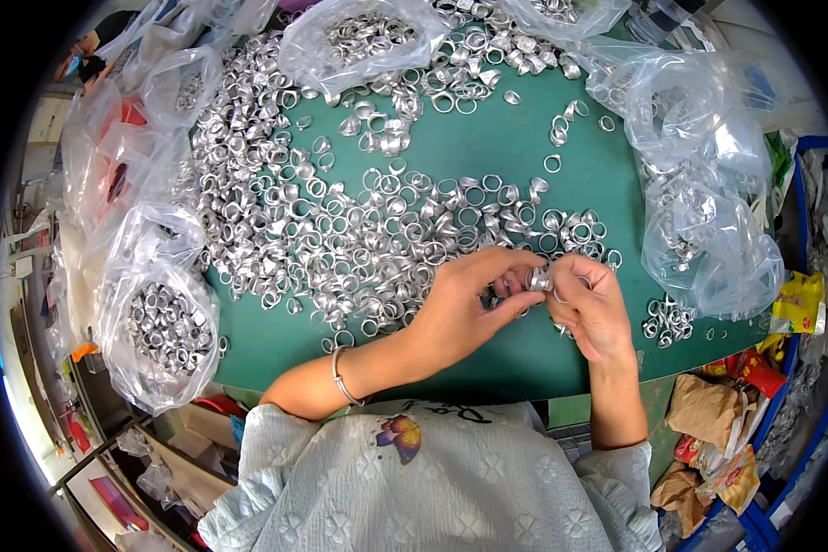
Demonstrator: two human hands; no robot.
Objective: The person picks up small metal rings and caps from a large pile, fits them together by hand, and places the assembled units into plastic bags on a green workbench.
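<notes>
Between the fingertips of my left hand [477, 296] is a silver-coloured ring [538, 279], pinched near the front right of the green table. My right hand [593, 308] meets it from the other side, its thumb and forefinger closed around another ring [583, 281] whose edge shows. The fingers of both hands nearly touch. Beyond and to the left spreads a large heap of loose silver rings [377, 235], some of it hidden behind my left hand. A small cluster of rings [669, 320] lies to the right of my right hand.
Clear plastic bags holding rings stand at the left [161, 331], at the back [368, 41] and along the right [699, 230]. The green tabletop [488, 138] shows between the heaps. Paper bags and wrappers [708, 414] sit beyond the table's right edge, beside a blue-framed rack [800, 432].
</notes>
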